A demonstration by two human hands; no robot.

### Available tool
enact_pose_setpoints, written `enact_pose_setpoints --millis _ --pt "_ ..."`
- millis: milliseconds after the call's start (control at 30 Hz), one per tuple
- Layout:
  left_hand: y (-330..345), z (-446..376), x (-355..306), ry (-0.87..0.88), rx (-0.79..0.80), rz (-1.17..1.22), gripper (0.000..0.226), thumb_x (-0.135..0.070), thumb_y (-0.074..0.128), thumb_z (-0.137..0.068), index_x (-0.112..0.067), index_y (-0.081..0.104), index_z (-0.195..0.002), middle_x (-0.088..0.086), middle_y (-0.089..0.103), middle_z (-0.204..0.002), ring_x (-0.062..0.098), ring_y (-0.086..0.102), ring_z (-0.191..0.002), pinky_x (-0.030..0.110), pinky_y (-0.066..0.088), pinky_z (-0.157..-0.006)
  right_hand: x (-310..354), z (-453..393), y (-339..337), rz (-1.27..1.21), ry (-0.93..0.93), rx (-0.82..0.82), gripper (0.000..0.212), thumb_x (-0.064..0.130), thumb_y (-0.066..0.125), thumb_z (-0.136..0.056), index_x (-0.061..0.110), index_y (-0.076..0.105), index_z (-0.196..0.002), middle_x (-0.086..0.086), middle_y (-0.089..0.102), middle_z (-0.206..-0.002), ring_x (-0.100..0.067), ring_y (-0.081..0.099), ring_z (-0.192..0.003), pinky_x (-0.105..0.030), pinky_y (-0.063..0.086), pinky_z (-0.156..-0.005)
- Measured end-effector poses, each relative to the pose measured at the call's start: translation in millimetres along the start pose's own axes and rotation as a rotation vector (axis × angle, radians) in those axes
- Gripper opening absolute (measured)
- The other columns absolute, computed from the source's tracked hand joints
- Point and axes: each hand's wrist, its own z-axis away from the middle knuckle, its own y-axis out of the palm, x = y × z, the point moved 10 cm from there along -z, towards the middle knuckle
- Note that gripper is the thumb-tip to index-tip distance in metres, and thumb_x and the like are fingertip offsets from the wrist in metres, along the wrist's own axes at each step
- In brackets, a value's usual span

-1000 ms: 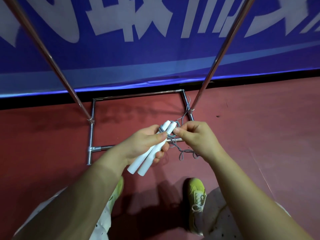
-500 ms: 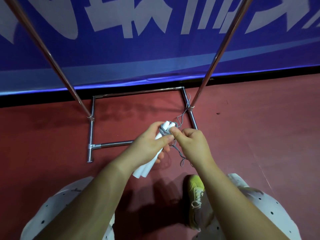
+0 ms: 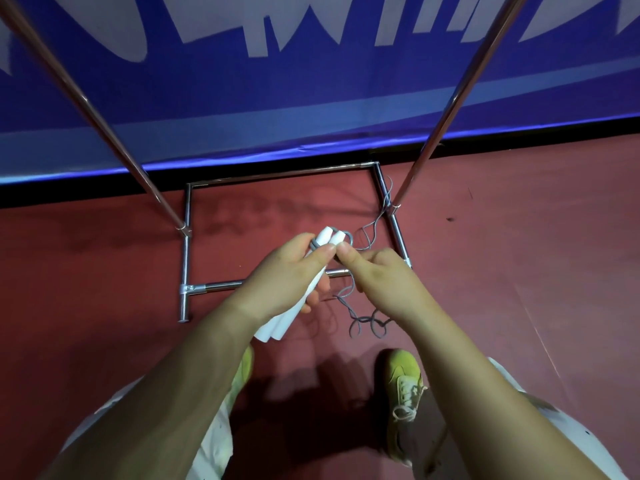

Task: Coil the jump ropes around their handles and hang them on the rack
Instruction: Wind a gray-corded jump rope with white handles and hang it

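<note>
Two white jump rope handles (image 3: pixel 277 327) lie side by side in my left hand (image 3: pixel 291 282), which is closed around their middle. Their upper ends stick out past my fingers, with grey rope wound around them near the tips. My right hand (image 3: pixel 377 271) pinches the grey rope (image 3: pixel 363 318) right beside those tips, thumb against my left thumb. The loose rest of the rope hangs below and trails over the floor toward the rack's right post. The metal rack (image 3: pixel 277 174) stands just ahead, its base frame on the floor under my hands.
Two slanted rack posts (image 3: pixel 446 109) rise to the upper left and upper right. A blue banner (image 3: pixel 311 81) with white lettering runs behind the rack. The floor (image 3: pixel 519 254) is red. My yellow-green shoes (image 3: pixel 401 393) and white dotted trousers are at the bottom.
My right hand has drawn in close to the handle tips, pulling the grey rope round them. The loose rope on the floor has shifted. My head has tilted slightly.
</note>
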Motion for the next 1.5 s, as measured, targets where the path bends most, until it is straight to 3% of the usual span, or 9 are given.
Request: enact_pose_setpoints --millis 200,433,633,733,867,1100,1267,1400,1500 --pt "-14 -8 8 -0.07 -0.021 0.102 0.03 -0.044 0.049 -0.095 -0.015 0.056 -0.1 -0.001 0.06 -0.065 0.017 0.049 -0.051 0.03 0.042 -0.052 15 7 -8 0.401 -0.274 0.034 0.022 0.036 0.065 -0.088 0.027 0.067 -0.109 0.012 0.052 -0.074 -0.006 0.048 -0.068 -0.028 0.038 -0.065" --pt "-11 -8 16 -0.069 -0.013 -0.11 0.005 -0.049 0.05 -0.092 -0.047 0.051 -0.097 -0.003 0.062 -0.067 0.015 0.055 -0.054 0.029 0.047 -0.054 34 20 -3 0.788 -0.363 -0.008 0.031 0.045 0.04 -0.099 0.022 0.056 -0.085 0.002 0.056 -0.076 -0.025 0.059 -0.087 -0.033 0.036 -0.06" --pt "1 -5 19 -0.07 0.027 -0.331 0.02 -0.043 0.048 -0.095 -0.037 0.048 -0.114 0.0 0.06 -0.077 0.016 0.058 -0.06 0.031 0.051 -0.058 43 33 3 0.911 -0.407 0.051 0.023 0.039 0.038 -0.099 0.026 0.044 -0.08 0.0 0.058 -0.086 -0.029 0.059 -0.089 -0.031 0.033 -0.061" --pt "8 -1 18 -0.068 0.067 -0.403 0.021 -0.044 0.048 -0.095 -0.035 0.051 -0.113 -0.001 0.059 -0.075 0.018 0.058 -0.062 0.032 0.052 -0.058 52 39 -10 0.901 -0.44 0.01 0.025 0.04 0.039 -0.098 0.024 0.057 -0.09 0.001 0.063 -0.093 -0.027 0.059 -0.09 -0.031 0.033 -0.061" --pt "36 13 14 -0.025 0.214 -0.504 0.014 -0.038 0.048 -0.096 -0.026 0.053 -0.091 0.0 0.059 -0.073 0.015 0.055 -0.056 0.031 0.05 -0.056 50 38 -34 0.662 -0.359 -0.011 0.015 0.033 0.059 -0.09 0.024 0.069 -0.086 0.004 0.066 -0.077 -0.018 0.06 -0.074 -0.03 0.04 -0.061" --pt "69 47 -2 0.026 0.456 -0.427 0.022 -0.031 0.051 -0.096 -0.012 0.053 -0.086 -0.006 0.059 -0.071 0.014 0.052 -0.059 0.032 0.05 -0.061 25 25 -23 -0.124 -0.14 0.326 0.019 -0.001 0.069 -0.082 0.012 0.065 -0.068 0.008 0.059 -0.052 -0.003 0.051 -0.05 -0.015 0.041 -0.052" --pt "66 57 -33 0.131 0.425 -0.037 0.027 -0.043 0.058 -0.082 -0.017 0.058 -0.09 -0.004 0.059 -0.062 0.018 0.052 -0.057 0.028 0.047 -0.052 20 23 5 -0.67 0.027 0.461 0.025 0.007 0.063 -0.074 0.018 0.065 -0.052 0.001 0.054 -0.051 -0.01 0.048 -0.044 -0.017 0.036 -0.044" --pt "33 39 -39 0.105 0.247 0.232 0.054 -0.04 0.058 -0.088 0.01 0.049 -0.107 0.001 0.054 -0.057 0.017 0.045 -0.043 0.024 0.041 -0.043 29 20 -4 -0.768 -0.068 0.358 0.022 0.029 0.057 -0.087 0.013 0.066 -0.074 -0.001 0.055 -0.059 -0.007 0.039 -0.044 -0.016 0.027 -0.04" --pt "22 30 -28 0.035 0.182 0.235 0.038 -0.035 0.05 -0.091 0.002 0.052 -0.098 0.003 0.055 -0.06 0.018 0.045 -0.047 0.025 0.04 -0.045 34 20 -12 -0.476 -0.196 0.227 0.023 0.028 0.056 -0.084 0.024 0.07 -0.067 0.006 0.048 -0.052 -0.007 0.035 -0.045 -0.016 0.027 -0.044"
